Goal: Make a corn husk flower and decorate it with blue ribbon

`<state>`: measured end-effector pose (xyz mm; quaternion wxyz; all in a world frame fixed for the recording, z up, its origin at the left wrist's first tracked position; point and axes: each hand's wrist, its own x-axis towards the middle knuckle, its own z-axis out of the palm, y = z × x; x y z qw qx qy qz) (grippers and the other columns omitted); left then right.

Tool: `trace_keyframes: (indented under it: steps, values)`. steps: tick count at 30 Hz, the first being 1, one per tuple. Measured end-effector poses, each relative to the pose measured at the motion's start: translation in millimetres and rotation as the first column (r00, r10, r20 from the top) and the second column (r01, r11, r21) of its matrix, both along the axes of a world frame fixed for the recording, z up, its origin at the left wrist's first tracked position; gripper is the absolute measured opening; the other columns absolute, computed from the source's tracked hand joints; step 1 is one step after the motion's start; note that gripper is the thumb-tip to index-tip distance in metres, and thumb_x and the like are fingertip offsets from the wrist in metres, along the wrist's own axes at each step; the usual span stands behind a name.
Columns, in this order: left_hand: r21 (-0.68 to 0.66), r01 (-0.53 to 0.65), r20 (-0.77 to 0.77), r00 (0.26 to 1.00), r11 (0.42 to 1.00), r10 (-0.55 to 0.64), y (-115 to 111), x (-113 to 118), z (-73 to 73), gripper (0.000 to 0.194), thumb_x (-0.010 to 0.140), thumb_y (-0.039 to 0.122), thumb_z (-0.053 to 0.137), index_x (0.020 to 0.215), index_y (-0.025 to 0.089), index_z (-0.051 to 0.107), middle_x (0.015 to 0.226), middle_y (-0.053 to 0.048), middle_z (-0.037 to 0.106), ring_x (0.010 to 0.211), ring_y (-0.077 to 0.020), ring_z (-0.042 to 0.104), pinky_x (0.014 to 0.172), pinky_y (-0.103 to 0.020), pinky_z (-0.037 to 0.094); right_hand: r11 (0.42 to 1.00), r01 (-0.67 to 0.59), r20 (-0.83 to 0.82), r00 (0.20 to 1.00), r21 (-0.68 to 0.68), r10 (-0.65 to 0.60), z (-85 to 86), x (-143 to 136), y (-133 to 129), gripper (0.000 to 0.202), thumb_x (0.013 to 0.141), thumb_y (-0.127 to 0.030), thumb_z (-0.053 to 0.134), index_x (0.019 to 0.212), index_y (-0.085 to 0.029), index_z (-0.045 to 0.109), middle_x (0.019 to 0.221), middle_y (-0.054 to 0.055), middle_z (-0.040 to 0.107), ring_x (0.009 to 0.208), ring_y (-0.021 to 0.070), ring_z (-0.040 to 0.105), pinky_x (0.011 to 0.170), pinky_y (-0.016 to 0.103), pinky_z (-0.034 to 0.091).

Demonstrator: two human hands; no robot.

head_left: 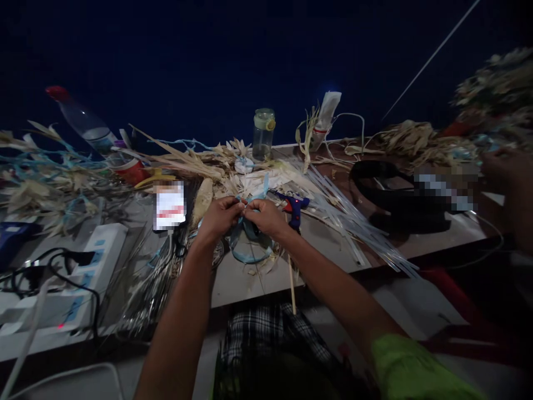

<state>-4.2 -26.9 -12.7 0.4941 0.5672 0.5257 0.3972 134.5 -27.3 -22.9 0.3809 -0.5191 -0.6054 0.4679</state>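
My left hand and my right hand meet over the middle of the table, fingertips pinched together. Between them is a light blue ribbon, which hangs in a loop below the hands and sticks up above my right hand. Whether anything else is in the pinch is too small to tell. Just right of my right hand lies a blue and red glue gun with a small light on it. Behind the hands are pale dried husks. A thin wooden stick juts over the table's front edge.
Clear glue sticks lie to the right, near a black strap-like object. A lit phone, thin wires and a power strip are left. A bottle stands behind. Another person's hand is far right.
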Motion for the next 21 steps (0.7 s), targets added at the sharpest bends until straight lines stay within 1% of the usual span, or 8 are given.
trace_keyframes:
  steps: [3,6,10,12,16,19,21]
  values:
    - [-0.039,0.024,0.045,0.999,0.999,-0.022,-2.5,1.4,3.4,0.023,0.072,0.037,0.053,0.068,0.014,0.057,0.043,0.005,0.04,0.036,-0.0045,0.029,0.038,-0.019,0.018,1.0,0.013,-0.015,1.0,0.025,-0.013,1.1,1.5,0.7,0.017,0.065,-0.03,0.053,0.058,-0.015,0.052,0.051,-0.005,0.043,0.049,0.0063,0.034,0.047,0.019,0.027]
    - [-0.119,0.049,0.109,0.993,0.992,-0.036,-3.7,2.9,6.7,0.021,0.07,0.036,0.056,0.076,0.015,0.056,0.043,0.006,0.04,0.033,-0.0035,0.027,0.036,-0.018,0.015,0.999,0.019,-0.026,1.0,0.045,-0.017,0.1,1.9,2.4,0.015,0.064,-0.029,0.052,0.06,-0.015,0.054,0.053,-0.005,0.045,0.05,0.0066,0.036,0.048,0.019,0.028]
    - [-0.2,0.004,0.161,0.987,0.98,0.029,-3.3,4.3,10.1,0.023,0.069,0.031,0.057,0.085,0.017,0.052,0.044,0.007,0.042,0.032,-0.0037,0.03,0.035,-0.017,0.018,0.993,0.018,0.0,1.0,0.115,-0.018,-0.7,2.1,3.3,0.012,0.063,-0.025,0.051,0.06,-0.014,0.055,0.056,-0.004,0.048,0.053,0.0072,0.039,0.051,0.019,0.031]
    - [-0.228,0.003,0.163,0.986,0.974,0.035,-3.1,4.4,10.9,0.021,0.069,0.029,0.056,0.086,0.018,0.05,0.044,0.008,0.043,0.032,-0.0038,0.031,0.035,-0.016,0.018,0.987,0.018,0.023,1.0,0.158,-0.022,-0.6,2.8,3.4,0.011,0.063,-0.023,0.05,0.06,-0.014,0.055,0.058,-0.003,0.051,0.055,0.0078,0.042,0.053,0.019,0.032]
    - [-0.279,0.058,0.179,0.984,0.959,-0.007,-3.6,4.4,10.9,0.02,0.069,0.03,0.058,0.083,0.018,0.05,0.041,0.008,0.042,0.031,-0.004,0.032,0.035,-0.015,0.017,0.975,0.014,0.048,0.999,0.222,-0.025,-0.8,4.6,3.8,0.01,0.064,-0.021,0.049,0.06,-0.014,0.056,0.06,-0.003,0.054,0.057,0.0087,0.045,0.057,0.02,0.034]
    - [-0.297,0.097,0.269,0.963,0.95,-0.015,-4.4,5.4,10.6,0.026,0.066,0.034,0.062,0.084,0.019,0.05,0.043,0.008,0.042,0.032,-0.0039,0.032,0.034,-0.015,0.016,0.969,0.003,0.055,0.998,0.248,-0.018,-1.0,5.3,3.6,0.011,0.065,-0.023,0.05,0.061,-0.015,0.056,0.059,-0.003,0.053,0.057,0.0088,0.045,0.056,0.019,0.034]
    - [-0.291,0.109,0.33,0.944,0.95,-0.007,-4.7,6.4,10.6,0.03,0.063,0.033,0.065,0.085,0.019,0.05,0.046,0.008,0.042,0.034,-0.0032,0.034,0.034,-0.015,0.018,0.966,0.006,0.057,0.998,0.258,-0.022,-1.2,5.0,3.1,0.013,0.066,-0.024,0.05,0.062,-0.014,0.056,0.059,-0.003,0.053,0.058,0.0088,0.045,0.056,0.019,0.034]
